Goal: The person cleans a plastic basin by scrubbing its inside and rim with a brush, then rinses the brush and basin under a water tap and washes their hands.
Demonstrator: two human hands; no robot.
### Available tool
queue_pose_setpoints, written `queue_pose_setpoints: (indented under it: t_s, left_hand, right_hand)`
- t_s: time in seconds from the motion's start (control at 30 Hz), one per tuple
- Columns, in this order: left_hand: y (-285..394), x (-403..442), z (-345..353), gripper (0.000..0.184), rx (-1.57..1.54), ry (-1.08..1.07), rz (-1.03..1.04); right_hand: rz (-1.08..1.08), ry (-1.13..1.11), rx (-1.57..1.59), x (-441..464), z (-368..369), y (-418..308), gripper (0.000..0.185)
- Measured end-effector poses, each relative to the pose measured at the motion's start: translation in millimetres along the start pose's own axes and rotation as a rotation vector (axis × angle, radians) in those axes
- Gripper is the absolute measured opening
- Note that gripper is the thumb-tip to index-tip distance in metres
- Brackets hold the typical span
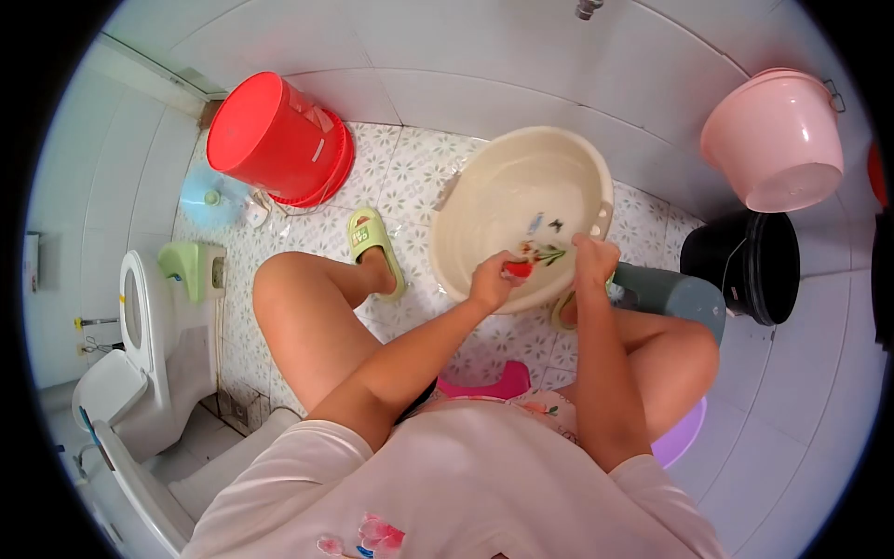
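Note:
A cream plastic basin [480, 200] stands on the tiled floor in front of me, its inside looking wet, with a flower picture on the bottom. My left hand [494, 279] is over the basin's near side, fingers closed round a small red object [519, 269]; its kind is hard to make out. At the near right of the basin, my right hand [596, 261] is closed against the rim and appears to grip it. The fingertips of that hand are partly hidden.
A red bucket [279, 140] lies tilted at the left wall. To the right are a pink bucket [773, 140], a black bucket [740, 270] and a grey-green container [670, 298]. A toilet [172, 345] stands at far left. Under me is a pink stool [498, 382].

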State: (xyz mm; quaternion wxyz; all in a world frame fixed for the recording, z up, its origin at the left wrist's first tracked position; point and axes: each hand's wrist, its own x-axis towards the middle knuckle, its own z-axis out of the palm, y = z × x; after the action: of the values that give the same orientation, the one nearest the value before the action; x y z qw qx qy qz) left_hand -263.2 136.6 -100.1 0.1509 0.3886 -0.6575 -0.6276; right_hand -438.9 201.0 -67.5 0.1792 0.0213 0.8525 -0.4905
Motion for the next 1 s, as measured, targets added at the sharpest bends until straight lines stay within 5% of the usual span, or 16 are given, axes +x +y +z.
queue_pose_setpoints:
  t_s: [0.1,0.17,0.3,0.33,0.43,1.0]
  left_hand:
    - [3.9,-4.3,19.0,0.029,0.015,-0.019,0.046]
    - [21.7,-8.0,23.9,0.029,-0.11,0.098,0.058]
    - [37.9,-2.8,17.8,0.025,-0.443,0.248,-0.326]
    - [62.6,-7.9,10.1,0.024,-0.586,0.248,-0.475]
    - [56.5,-4.4,8.3,0.025,-0.753,0.172,-0.389]
    - [46.8,12.9,-3.3,0.023,-0.806,0.27,-0.4]
  right_hand:
    - [-0.503,0.113,-0.24,-39.8,4.5,-54.2,0.048]
    - [-0.477,-0.092,-0.224,-76.8,-6.1,-104.9,0.04]
    - [-0.542,-0.576,-0.252,-96.9,7.3,-123.5,0.025]
    - [-0.621,-0.548,-0.338,-107.3,10.0,-130.9,0.025]
    - [-0.662,-0.567,-0.423,-122.9,22.2,-132.7,0.024]
    - [-0.762,-0.548,-0.603,-165.1,54.9,-130.1,0.028]
